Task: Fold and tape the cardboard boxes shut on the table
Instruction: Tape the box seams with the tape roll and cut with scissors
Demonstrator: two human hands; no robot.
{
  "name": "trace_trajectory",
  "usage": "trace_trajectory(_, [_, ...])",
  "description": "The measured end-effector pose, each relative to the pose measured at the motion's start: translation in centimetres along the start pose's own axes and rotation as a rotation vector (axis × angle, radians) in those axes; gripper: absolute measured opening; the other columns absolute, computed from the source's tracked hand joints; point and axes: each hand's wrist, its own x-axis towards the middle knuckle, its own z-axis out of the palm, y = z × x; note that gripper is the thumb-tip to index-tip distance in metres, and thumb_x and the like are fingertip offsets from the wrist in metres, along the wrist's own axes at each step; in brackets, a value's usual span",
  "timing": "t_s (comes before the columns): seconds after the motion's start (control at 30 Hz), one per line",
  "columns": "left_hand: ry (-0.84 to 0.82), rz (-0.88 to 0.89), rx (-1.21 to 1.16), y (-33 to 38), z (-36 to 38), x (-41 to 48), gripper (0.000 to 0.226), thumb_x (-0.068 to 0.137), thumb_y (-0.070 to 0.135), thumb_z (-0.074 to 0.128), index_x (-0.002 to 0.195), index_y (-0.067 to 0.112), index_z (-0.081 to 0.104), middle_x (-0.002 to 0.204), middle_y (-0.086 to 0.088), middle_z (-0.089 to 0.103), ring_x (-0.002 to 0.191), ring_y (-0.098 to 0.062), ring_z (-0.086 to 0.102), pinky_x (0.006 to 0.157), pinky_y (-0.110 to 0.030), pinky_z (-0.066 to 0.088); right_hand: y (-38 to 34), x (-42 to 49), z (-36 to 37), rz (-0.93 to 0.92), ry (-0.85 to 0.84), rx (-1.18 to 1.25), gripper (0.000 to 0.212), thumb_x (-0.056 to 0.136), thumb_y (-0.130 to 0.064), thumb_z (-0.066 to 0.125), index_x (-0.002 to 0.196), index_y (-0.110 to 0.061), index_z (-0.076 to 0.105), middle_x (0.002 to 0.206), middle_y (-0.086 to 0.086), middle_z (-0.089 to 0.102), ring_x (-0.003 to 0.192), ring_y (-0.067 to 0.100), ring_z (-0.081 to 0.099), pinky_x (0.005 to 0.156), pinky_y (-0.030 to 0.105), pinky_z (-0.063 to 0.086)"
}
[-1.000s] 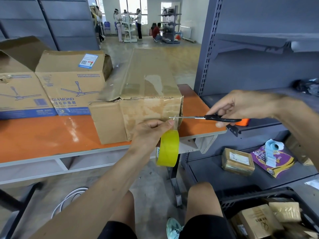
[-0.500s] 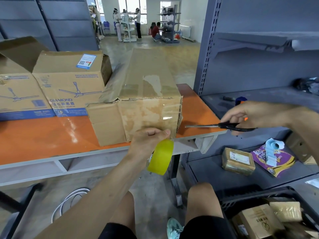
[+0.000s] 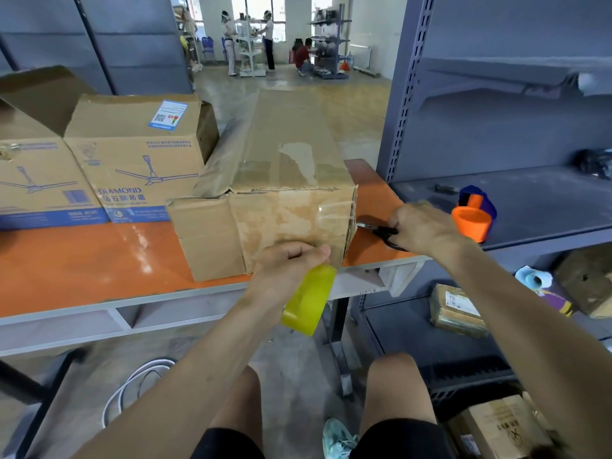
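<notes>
Cardboard box (image 3: 265, 180), long and plain brown, lies closed at the table's (image 3: 82, 260) near right corner. Its near end face is streaked with clear tape, and its contents cannot be seen. The left hand (image 3: 288, 263), just in front of that end's lower edge, curls its fingers round a yellow tape roll (image 3: 309, 299), which hangs below the table edge. The right hand (image 3: 424, 226) grips black scissors (image 3: 381, 231) at the table's right edge, blades pointing at the box's near right corner.

Two fan-printed cartons stand at the table's left: one closed carton (image 3: 132, 160) and, beside it, a carton with a raised flap (image 3: 33, 180). The orange table top is glossy.

Grey metal shelving (image 3: 496, 127) rises on the right, bearing an orange-and-blue object (image 3: 472, 220) and, lower down, a small wrapped parcel (image 3: 457, 309). Far behind, people (image 3: 265, 41) stand by racks on a concrete floor.
</notes>
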Motion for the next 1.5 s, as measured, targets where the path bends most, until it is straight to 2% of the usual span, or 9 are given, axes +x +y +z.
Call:
trace_trajectory(0.23, [-0.006, 0.027, 0.030, 0.2, -0.4, 0.0, 0.027, 0.087, 0.037, 0.078, 0.078, 0.012, 0.078, 0.094, -0.011, 0.073, 0.083, -0.015, 0.062, 0.076, -0.033, 0.046, 0.0, -1.1, -2.0, -0.035, -0.269, 0.304, 0.036, 0.094, -0.010, 0.066, 0.129, -0.009, 0.065, 0.117, 0.010, 0.072, 0.100, 0.023, 0.070, 0.091, 0.033, 0.054])
trace_trajectory(0.33, [-0.020, 0.020, 0.007, 0.5, -0.8, 0.0, 0.026, 0.088, 0.040, 0.076, 0.074, 0.018, 0.080, 0.094, 0.003, 0.075, 0.095, -0.014, 0.067, 0.086, -0.032, 0.051, -1.1, -2.5, -3.6, -0.149, 0.078, 0.338, 0.038, 0.102, -0.010, 0.051, 0.134, -0.026, 0.063, 0.131, -0.001, 0.063, 0.121, 0.019, 0.057, 0.095, 0.028, 0.043])
trace_trajectory(0.47, [-0.017, -0.043, 0.016, 1.1, -0.9, -0.1, 0.036, 0.083, 0.053, 0.064, 0.072, 0.022, 0.080, 0.121, -0.002, 0.067, 0.108, -0.024, 0.064, 0.099, -0.048, 0.053, -4.4, -4.5, -6.3, -0.337, 0.564, 0.482, 0.026, 0.106, -0.026, 0.046, 0.111, -0.028, 0.071, 0.105, -0.007, 0.063, 0.097, 0.012, 0.056, 0.081, 0.029, 0.041])
trace_trajectory(0.57, [0.001, -0.056, 0.029, 1.3, -0.8, -0.1, 0.041, 0.094, 0.047, 0.057, 0.072, 0.020, 0.080, 0.123, -0.008, 0.067, 0.101, -0.026, 0.065, 0.087, -0.042, 0.055, -6.1, -4.4, -7.0, -0.502, 0.498, 0.395, 0.040, 0.107, -0.045, 0.039, 0.114, -0.026, 0.074, 0.118, -0.014, 0.067, 0.110, 0.008, 0.052, 0.090, 0.034, 0.046])
trace_trajectory(0.7, [0.010, -0.019, 0.088, 1.3, -1.0, -0.1, 0.049, 0.094, 0.058, 0.055, 0.070, 0.024, 0.079, 0.125, -0.002, 0.067, 0.121, -0.025, 0.060, 0.108, -0.050, 0.045, -6.6, -3.2, -5.8, -0.591, 0.476, 0.364, 0.041, 0.106, -0.052, 0.039, 0.128, -0.035, 0.069, 0.134, -0.021, 0.063, 0.130, 0.005, 0.053, 0.104, 0.039, 0.048])
trace_trajectory(0.83, [0.030, 0.063, 0.100, 1.3, -1.3, 0.1, 0.051, 0.095, 0.056, 0.060, 0.066, 0.019, 0.078, 0.082, 0.024, 0.073, 0.083, 0.018, 0.059, 0.082, -0.018, 0.041, -6.3, -2.8, -3.4, -0.638, 0.683, 0.411, 0.032, 0.105, -0.038, 0.053, 0.130, -0.027, 0.069, 0.135, -0.013, 0.064, 0.130, 0.008, 0.056, 0.107, 0.038, 0.047])
trace_trajectory(1.03, [0.010, 0.134, 0.106, 0.8, -2.2, 0.4, 0.050, 0.096, 0.055, 0.060, 0.068, 0.017, 0.078, 0.077, 0.015, 0.075, 0.069, 0.014, 0.061, 0.059, -0.002, 0.040, -6.4, -2.7, -2.5, -0.720, 0.822, 0.236, 0.038, 0.103, -0.037, 0.057, 0.133, -0.016, 0.067, 0.136, -0.002, 0.065, 0.129, 0.018, 0.060, 0.102, 0.043, 0.052])
trace_trajectory(1.33, [-0.004, 0.133, 0.077, 0.8, -2.2, 0.0, 0.045, 0.097, 0.049, 0.062, 0.065, 0.022, 0.077, 0.080, 0.011, 0.076, 0.073, 0.008, 0.064, 0.074, -0.021, 0.044, -6.0, -3.3, -1.0, -0.707, 0.609, 0.323, 0.077, 0.087, -0.053, 0.070, 0.151, -0.016, 0.045, 0.155, -0.004, 0.045, 0.147, 0.016, 0.034, 0.117, 0.039, 0.037])
trace_trajectory(1.5, [-0.001, 0.135, 0.045, 1.2, -2.5, -0.1, 0.045, 0.098, 0.044, 0.063, 0.059, 0.023, 0.075, 0.090, 0.013, 0.078, 0.095, 0.008, 0.066, 0.096, -0.029, 0.048, -4.8, -2.6, -2.1, -0.800, 0.610, 0.339, 0.046, 0.107, -0.031, 0.044, 0.152, -0.019, 0.045, 0.156, -0.005, 0.045, 0.147, 0.014, 0.036, 0.117, 0.044, 0.037])
